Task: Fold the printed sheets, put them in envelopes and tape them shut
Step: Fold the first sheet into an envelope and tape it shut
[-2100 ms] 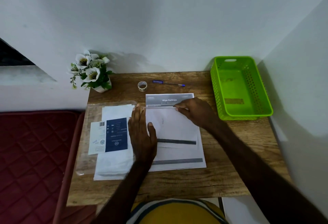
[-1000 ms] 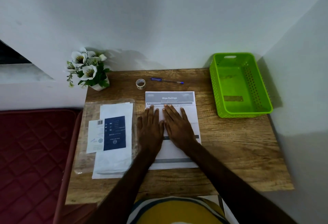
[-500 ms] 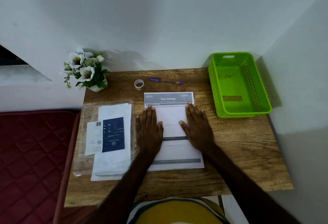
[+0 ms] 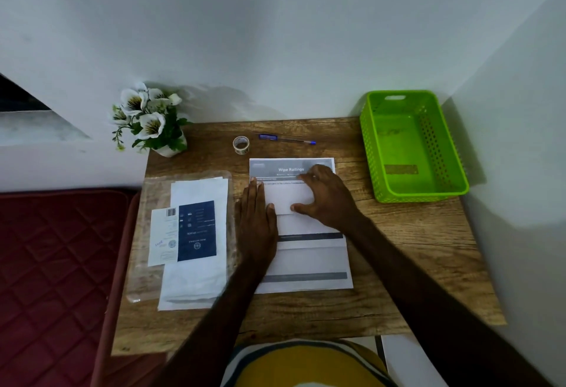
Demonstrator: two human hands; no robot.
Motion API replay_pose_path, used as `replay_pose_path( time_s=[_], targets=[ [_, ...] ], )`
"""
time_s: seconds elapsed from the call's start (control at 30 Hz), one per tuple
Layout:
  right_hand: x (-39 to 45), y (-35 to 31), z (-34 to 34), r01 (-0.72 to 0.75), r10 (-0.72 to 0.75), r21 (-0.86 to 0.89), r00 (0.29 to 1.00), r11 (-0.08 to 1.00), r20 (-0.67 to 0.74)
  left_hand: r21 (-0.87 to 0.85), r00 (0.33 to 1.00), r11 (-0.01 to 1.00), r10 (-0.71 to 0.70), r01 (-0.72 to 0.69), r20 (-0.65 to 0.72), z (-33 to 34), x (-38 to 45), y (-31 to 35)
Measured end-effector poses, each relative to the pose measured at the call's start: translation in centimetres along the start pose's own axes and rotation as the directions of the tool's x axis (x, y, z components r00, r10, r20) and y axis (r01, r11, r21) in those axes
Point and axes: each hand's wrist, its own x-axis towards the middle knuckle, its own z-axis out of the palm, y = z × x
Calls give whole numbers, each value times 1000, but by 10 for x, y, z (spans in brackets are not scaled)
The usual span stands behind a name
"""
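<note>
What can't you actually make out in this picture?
All in the head view:
- Printed sheet: only the title is legible; body text too small, the middle hidden by both hands.
- Envelope pack: label print too small and blurred.
- Green basket: brownish patch on its floor, unidentifiable.
- Person's body: cut off by the bottom edge.

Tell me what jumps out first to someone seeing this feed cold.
The two hands at the table's centre: the left hand lies flat on the folded sheet, the right hand arches over its far edge. Next, the bright green basket at the far right corner, then the flowers at the far left.
</note>
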Motion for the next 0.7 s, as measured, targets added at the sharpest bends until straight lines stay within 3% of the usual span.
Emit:
replay_pose_path(
  time_s=[0.2,0.7],
  targets=[
    [21,-7,-6,15,-6,-61,991,998,134,31,999,999,21,-20,-33,4,-3,-4],
    [27,-18,-10,-2,3,-6,985,1000,174,-54,993,998,10,-17,-119,0,-5,-1]
  ],
)
